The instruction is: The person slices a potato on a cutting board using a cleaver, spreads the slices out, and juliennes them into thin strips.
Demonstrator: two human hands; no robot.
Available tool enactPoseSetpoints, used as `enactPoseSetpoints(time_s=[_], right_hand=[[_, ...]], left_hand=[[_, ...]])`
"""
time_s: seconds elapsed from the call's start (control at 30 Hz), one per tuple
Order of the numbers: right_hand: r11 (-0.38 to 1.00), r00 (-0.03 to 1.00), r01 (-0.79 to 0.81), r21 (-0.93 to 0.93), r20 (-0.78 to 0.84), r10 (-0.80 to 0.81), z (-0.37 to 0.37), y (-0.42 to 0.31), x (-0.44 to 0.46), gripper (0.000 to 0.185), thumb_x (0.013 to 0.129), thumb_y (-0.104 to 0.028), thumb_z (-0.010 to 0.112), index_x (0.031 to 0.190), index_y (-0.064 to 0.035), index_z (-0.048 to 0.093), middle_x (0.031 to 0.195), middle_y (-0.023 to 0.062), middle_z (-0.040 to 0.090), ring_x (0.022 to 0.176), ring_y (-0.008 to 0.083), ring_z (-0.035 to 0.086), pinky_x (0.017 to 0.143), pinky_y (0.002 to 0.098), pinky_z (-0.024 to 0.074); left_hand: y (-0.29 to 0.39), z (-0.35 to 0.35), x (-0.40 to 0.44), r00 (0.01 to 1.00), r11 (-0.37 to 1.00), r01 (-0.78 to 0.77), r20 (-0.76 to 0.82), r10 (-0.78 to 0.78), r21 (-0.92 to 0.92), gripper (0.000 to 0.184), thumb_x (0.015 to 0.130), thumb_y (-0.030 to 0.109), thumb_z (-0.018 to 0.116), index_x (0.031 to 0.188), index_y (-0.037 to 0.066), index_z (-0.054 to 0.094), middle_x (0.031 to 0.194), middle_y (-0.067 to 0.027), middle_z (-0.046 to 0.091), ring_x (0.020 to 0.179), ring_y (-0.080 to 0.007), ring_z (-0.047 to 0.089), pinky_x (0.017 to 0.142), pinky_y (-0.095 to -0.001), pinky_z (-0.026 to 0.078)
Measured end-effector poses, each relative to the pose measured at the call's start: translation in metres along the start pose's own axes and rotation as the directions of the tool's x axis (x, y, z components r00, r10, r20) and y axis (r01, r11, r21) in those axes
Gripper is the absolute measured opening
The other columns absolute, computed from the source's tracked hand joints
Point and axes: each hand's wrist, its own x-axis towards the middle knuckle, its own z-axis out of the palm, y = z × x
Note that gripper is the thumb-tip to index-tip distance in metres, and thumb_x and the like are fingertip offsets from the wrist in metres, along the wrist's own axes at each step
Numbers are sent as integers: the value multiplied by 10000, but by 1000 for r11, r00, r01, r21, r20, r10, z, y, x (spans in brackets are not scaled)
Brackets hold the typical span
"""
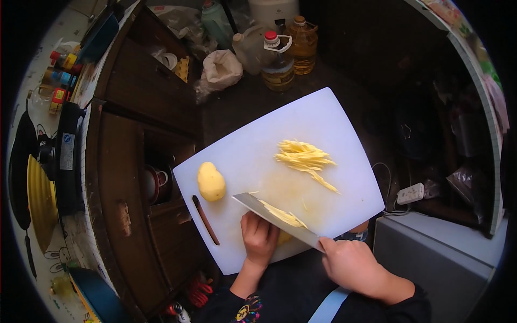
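White, the cutting board [331,116] bears a peeled potato [211,182] at nine o'clock and a pile of yellow strips [303,155] at one. At five, the right hand [351,264] grips a knife [296,231]; at seven, the left hand [258,240] curls beside it, its hold hidden.

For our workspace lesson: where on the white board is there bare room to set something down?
The white board is bare in its far corner beyond the shred pile, right of that pile, and between it and the potato. Crowded: the near edge, around left hand, knife and right hand.
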Motion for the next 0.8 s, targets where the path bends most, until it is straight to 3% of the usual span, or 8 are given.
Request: enactPoseSetpoints(time_s=[0.1, 0.2, 0.43, 0.8], right_hand=[[1000, 1000, -13, 15, -27, 14, -4, 5, -8, 177, 856, -122, 572, 1000, -20, 571, 673, 199, 634, 623, 394, 633, 577, 495, 512], [999, 994, 41, -10, -103, -41, -3, 9, -13, 209, 843, -136, 600, 986, 15, 586, 627, 191, 625, 544, 379, 634, 515, 475, 518], [996, 991, 79, -33, -101, -82, 0, 2, -35, 281, 830, -143, 611, 1038, 42, 575, 616, 190, 613, 505, 341, 633, 465, 430, 521], [994, 993, 61, -90, -92, -69, 7, -7, -46, 294, 831, -135, 595, 1021, 88, 568, 612, 185, 611, 494, 337, 635, 445, 431, 518]], left_hand=[[0, 1, 1, 1000, 1000, -3, -24, 3, -13, 262, 683, -37, 727, 940, -33, 676, 996, -169, 632, 956, -380, 586, 838, -450, 481], [1, -2, 4, 1000, 1000, -1, -13, 1, -29, 242, 694, -45, 720, 930, -26, 673, 998, -160, 627, 956, -373, 585, 844, -434, 480], [4, -5, 1, 998, 997, -35, -40, 38, 75, 299, 697, -41, 711, 990, -1, 662, 1023, -148, 605, 933, -364, 566, 828, -420, 471], [2, -1, -4, 999, 1000, -11, -52, 12, 16, 315, 713, -10, 706, 1022, 11, 646, 1036, -148, 613, 939, -386, 571, 823, -442, 473]])
